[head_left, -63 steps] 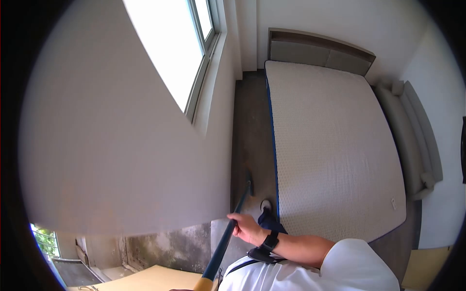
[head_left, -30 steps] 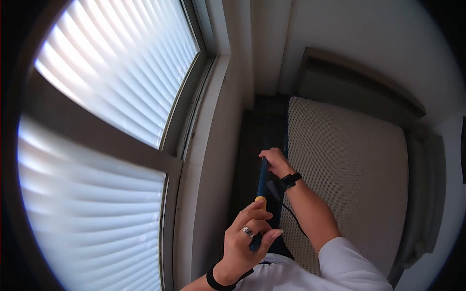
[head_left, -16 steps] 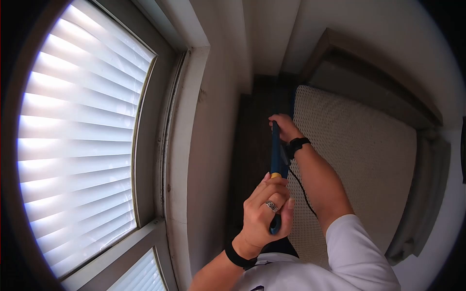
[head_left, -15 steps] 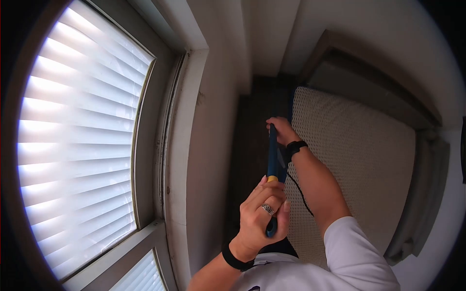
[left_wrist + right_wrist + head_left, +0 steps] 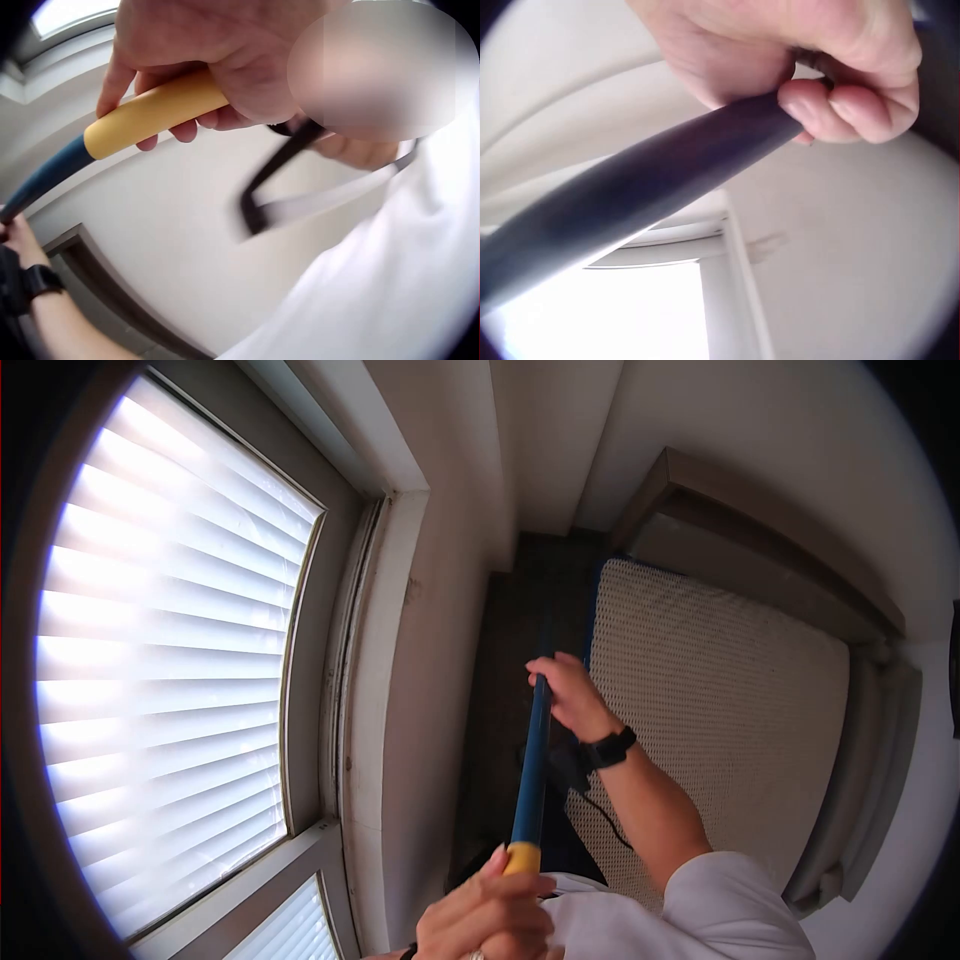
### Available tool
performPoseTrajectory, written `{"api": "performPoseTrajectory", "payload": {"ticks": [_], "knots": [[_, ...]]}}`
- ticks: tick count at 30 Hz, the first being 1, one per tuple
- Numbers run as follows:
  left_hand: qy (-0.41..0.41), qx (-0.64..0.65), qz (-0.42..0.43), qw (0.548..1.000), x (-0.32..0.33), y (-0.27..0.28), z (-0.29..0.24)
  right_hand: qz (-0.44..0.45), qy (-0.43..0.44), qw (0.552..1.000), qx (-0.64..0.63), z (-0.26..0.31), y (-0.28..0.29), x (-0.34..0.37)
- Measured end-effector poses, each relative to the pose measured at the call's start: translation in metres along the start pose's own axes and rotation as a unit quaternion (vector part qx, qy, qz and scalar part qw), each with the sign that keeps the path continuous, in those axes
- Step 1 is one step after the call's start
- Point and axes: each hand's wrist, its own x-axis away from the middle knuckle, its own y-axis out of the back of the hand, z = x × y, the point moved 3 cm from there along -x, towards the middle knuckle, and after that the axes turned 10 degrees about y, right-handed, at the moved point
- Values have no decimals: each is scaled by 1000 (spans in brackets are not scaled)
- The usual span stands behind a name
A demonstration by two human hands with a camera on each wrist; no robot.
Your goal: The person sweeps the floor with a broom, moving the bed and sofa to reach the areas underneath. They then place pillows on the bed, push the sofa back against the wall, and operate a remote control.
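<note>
A broom with a long blue pole [image 5: 531, 785] and a yellow grip [image 5: 523, 858] slants down between the window wall and the bed. Low in the head view, my left hand [image 5: 485, 920] holds it at the yellow grip; in the left wrist view the fingers wrap around that yellow part [image 5: 154, 114]. Farther down the pole, my right hand [image 5: 570, 695] grips the blue section, its fingers curled around the dark pole [image 5: 652, 176] in the right wrist view. The broom's head is lost in the dark floor strip beyond the right hand.
A window [image 5: 180, 660] with slatted blinds and a sill fills the left side. A bare mattress [image 5: 720, 720] lies close on the right, with a headboard [image 5: 770, 550] behind it and a grey sofa [image 5: 870, 760] beyond. A narrow dark floor strip [image 5: 515, 600] runs between.
The view has turned toward the window and the light has dimmed. The left hand has come into view on the yellow grip. Since half a second ago, both hands have drawn back toward the body.
</note>
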Motion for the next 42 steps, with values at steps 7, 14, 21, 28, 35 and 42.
{"api": "performPoseTrajectory", "payload": {"ticks": [7,14,21,28,35,42], "knots": [[45,38,-60,996,-11,-41,81,7,-94,996,11,-104,44,-70],[86,45,-29,995,110,36,9,40,-175,983,41,-163,-31,109],[54,27,-73,995,124,17,48,46,-88,992,79,-120,-28,58],[52,84,-187,977,158,-34,100,26,-181,976,119,-216,17,22],[146,91,-185,968,414,-23,107,61,-192,965,167,-370,-1,244],[136,134,-173,966,646,17,47,52,-250,954,159,-502,-33,499]]}}
